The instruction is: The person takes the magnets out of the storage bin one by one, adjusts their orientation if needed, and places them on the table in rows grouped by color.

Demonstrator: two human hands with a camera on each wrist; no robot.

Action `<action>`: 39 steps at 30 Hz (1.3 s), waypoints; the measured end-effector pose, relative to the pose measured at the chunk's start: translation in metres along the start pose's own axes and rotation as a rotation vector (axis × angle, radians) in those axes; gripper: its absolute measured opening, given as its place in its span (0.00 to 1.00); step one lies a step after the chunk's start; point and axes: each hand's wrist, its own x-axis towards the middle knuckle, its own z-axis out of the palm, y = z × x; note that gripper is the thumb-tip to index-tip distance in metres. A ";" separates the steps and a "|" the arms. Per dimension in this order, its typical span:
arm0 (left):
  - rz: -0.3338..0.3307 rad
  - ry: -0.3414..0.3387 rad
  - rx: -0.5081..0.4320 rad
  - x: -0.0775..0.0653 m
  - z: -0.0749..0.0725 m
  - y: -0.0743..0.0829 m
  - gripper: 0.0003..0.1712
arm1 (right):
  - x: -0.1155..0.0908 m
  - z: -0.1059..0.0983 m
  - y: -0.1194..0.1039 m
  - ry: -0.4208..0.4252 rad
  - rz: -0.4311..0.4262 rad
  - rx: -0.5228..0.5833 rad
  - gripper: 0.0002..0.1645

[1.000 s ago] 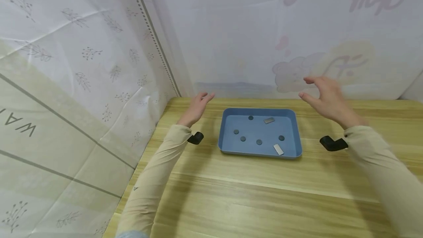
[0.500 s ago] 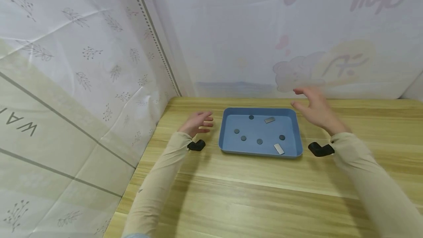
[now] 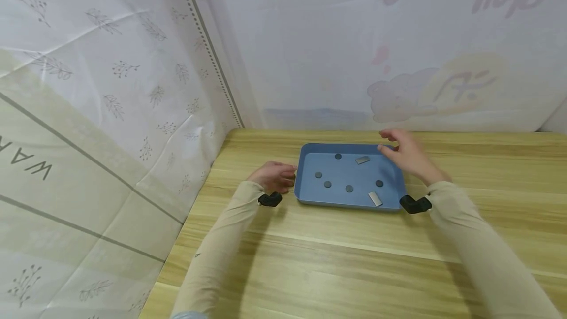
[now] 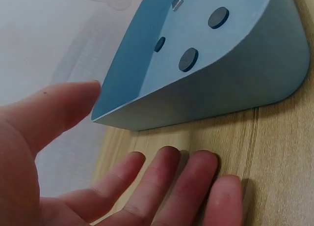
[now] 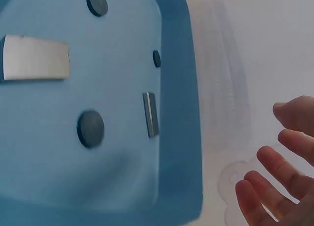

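My L hand [image 3: 273,176] & R hand [image 3: 409,159] have come closer to blue tray [image 3: 356,174]: L at its 9 o'clock, R at 2, grips wide, empty. Tray's on table [image 3: 332,260]; its wall [image 4: 221,88] stands btwn L & discs [image 3: 349,188]. Bars [image 3: 374,198] approx. 1 & 4; cloth [image 3: 310,63] beyond 12.

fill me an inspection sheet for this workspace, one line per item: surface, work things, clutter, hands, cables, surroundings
surface: wood-grain table
work things: blue tray on the table, with five dark round discs and two metallic bars lying apart inside
clutter: nothing seen
left hand: at the tray's left side, fingers loosely bent, holding nothing; contact with the rim hard to tell
right hand: by the tray's far right corner, fingers loosely bent, holding nothing
wrists: a black device at each
cables: nothing seen
surroundings: pale printed cloth behind and to the left of the table
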 end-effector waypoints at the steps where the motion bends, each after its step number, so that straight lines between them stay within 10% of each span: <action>1: -0.008 -0.005 -0.011 0.001 0.001 0.000 0.30 | 0.001 0.002 0.000 -0.009 0.000 0.003 0.28; 25: -0.009 0.034 0.081 0.004 0.015 0.004 0.32 | 0.013 0.042 0.003 -0.265 0.070 -0.070 0.24; 39: 0.015 -0.036 -0.033 0.004 0.015 0.003 0.27 | 0.018 0.048 0.001 -0.312 0.090 -0.108 0.25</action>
